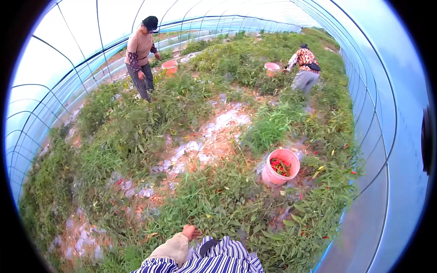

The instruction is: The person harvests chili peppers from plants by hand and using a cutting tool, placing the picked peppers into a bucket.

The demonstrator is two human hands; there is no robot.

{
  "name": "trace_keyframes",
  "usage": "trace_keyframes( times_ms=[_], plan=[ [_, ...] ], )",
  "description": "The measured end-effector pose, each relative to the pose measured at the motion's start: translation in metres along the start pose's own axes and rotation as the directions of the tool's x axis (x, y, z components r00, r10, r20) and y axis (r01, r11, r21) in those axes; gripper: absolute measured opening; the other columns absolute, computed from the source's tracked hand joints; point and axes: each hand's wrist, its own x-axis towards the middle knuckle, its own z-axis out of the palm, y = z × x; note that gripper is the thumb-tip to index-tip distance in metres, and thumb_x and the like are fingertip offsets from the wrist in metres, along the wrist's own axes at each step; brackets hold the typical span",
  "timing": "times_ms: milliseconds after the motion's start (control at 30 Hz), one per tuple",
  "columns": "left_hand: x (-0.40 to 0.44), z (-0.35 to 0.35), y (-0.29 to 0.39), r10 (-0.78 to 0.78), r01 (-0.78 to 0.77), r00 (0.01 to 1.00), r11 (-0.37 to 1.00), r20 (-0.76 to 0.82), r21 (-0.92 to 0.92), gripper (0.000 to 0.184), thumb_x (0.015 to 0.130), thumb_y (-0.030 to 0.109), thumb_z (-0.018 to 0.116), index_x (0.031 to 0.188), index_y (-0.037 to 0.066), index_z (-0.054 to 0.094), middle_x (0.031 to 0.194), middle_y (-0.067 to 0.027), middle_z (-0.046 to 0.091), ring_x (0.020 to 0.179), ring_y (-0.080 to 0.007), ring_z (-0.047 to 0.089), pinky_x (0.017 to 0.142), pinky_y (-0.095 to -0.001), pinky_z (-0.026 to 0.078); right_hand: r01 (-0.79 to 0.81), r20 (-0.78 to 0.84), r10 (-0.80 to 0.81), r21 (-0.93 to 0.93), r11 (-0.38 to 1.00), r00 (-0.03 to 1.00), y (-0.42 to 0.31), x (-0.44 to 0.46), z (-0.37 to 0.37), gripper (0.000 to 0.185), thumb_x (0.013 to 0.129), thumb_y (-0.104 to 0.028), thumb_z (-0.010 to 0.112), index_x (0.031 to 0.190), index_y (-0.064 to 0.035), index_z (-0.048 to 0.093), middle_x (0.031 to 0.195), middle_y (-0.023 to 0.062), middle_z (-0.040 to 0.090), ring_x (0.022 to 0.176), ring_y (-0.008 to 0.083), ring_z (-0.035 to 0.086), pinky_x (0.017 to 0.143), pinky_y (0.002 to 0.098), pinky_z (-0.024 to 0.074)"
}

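My left hand [191, 232] reaches out from a beige sleeve [170, 250] at the bottom of the view, close in front of my striped top [223, 257]. Its fingers point to the right, loosely stretched, and I see nothing held in them. Green leafy pepper plants [227, 218] lie just beyond the hand; whether it touches them is hard to make out. My right hand is out of view. Ahead and to the right stands a pink bucket [273, 178], partly filled with red and green peppers [280, 167].
A person [140, 54] stands at the left near a second bucket [170, 68]. Another person [306, 66] bends over plants by a third bucket [272, 67]. Pale plastic sheeting [227, 118] and dry straw cover a strip between rows. The tunnel's film wall [375, 200] curves along the right.
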Motion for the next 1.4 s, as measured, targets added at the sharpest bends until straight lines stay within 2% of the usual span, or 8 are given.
trace_keyframes(
  times_ms=[400,867,933,1000,1067,1133,1167,1400],
  plan=[
    [0.024,-0.018,0.021,-0.049,0.053,0.997,0.996,-0.056,0.075,0.023,0.084,0.016,0.05,0.101,0.0,0.053,0.093,-0.0163,0.064,0.07,-0.0294,0.065,0.055,-0.0375,0.046,-0.095,-0.04,0.096,0.03,0.995,0.995,0.008,-0.012,0.013,0.033,0.071,-0.023,0.058,0.089,0.0053,0.061,0.086,0.0186,0.064,0.079,0.0244,0.058,0.072,0.038,0.0445],
    [0.032,-0.013,0.005,-0.042,0.041,0.999,0.998,-0.02,-0.047,0.026,0.078,0.012,0.052,0.101,0.0,0.047,0.088,-0.019,0.063,0.059,-0.0305,0.064,0.036,-0.0327,0.034,-0.252,-0.106,0.272,0.172,0.952,0.956,0.045,-0.054,0.0,0.032,0.069,-0.019,0.058,0.081,0.0105,0.062,0.081,0.019,0.064,0.077,0.0238,0.058,0.07,0.0363,0.0433],
    [0.023,-0.009,0.011,-0.07,0.072,0.997,0.995,-0.038,0.064,0.026,0.086,0.017,0.047,0.106,0.001,0.053,0.098,-0.016,0.063,0.071,-0.0235,0.064,0.05,-0.0306,0.042,-0.174,-0.173,0.221,0.25,0.952,0.96,0.053,-0.05,0.008,0.033,0.068,-0.02,0.059,0.08,0.0101,0.063,0.083,0.0188,0.064,0.076,0.0249,0.057,0.071,0.037,0.0428],
    [0.027,-0.007,0.012,-0.065,0.066,0.998,0.997,-0.026,0.044,0.026,0.083,0.015,0.049,0.104,0.001,0.051,0.094,-0.0168,0.063,0.066,-0.0261,0.064,0.045,-0.0315,0.039,-0.236,-0.139,0.27,0.218,0.947,0.953,0.074,-0.039,0.011,0.031,0.07,-0.02,0.058,0.082,0.0077,0.064,0.087,0.0176,0.064,0.077,0.026,0.057,0.071,0.037,0.0432],
    [0.03,-0.008,0.013,-0.057,0.058,0.998,0.998,-0.015,0.025,0.026,0.079,0.012,0.051,0.101,0.0,0.048,0.089,-0.0175,0.063,0.061,-0.0287,0.064,0.04,-0.0325,0.036,-0.048,-0.041,0.062,0.282,0.958,0.997,0.098,-0.035,0.015,0.028,0.072,-0.021,0.058,0.087,0.0023,0.065,0.089,0.017,0.064,0.079,0.0286,0.057,0.075,0.0378,0.0429],
    [0.032,-0.007,0.014,-0.062,0.062,0.998,0.998,-0.027,0.003,0.026,0.079,0.013,0.052,0.101,-0.001,0.05,0.089,-0.0175,0.063,0.058,-0.0279,0.063,0.041,-0.034,0.037,0.033,-0.03,-0.031,0.042,0.999,0.999,0.121,-0.029,0.014,0.026,0.074,-0.023,0.058,0.089,-0.0028,0.067,0.088,0.0167,0.064,0.08,0.0299,0.057,0.079,0.0382,0.0418],
    [0.035,-0.006,0.014,-0.048,0.049,0.998,0.999,-0.033,0.019,0.026,0.079,0.015,0.052,0.101,0.0,0.051,0.09,-0.0178,0.063,0.06,-0.0277,0.063,0.044,-0.0353,0.039,0.19,0.005,-0.197,-0.286,0.939,0.98,0.125,-0.03,0.014,0.026,0.073,-0.023,0.058,0.088,-0.0038,0.067,0.088,0.0183,0.063,0.081,0.03,0.057,0.08,0.0386,0.0409],
    [0.015,-0.004,0.032,-0.074,0.076,0.997,0.99,-0.018,0.116,0.027,0.086,0.02,0.046,0.108,0.004,0.054,0.098,-0.0133,0.064,0.073,-0.0219,0.061,0.057,-0.0325,0.043,-0.051,-0.075,0.055,0.052,0.997,0.996,0.089,-0.035,0.026,0.026,0.073,-0.022,0.059,0.088,-0.0024,0.066,0.087,0.0181,0.063,0.079,0.0293,0.057,0.078,0.0382,0.0414]
  ],
)
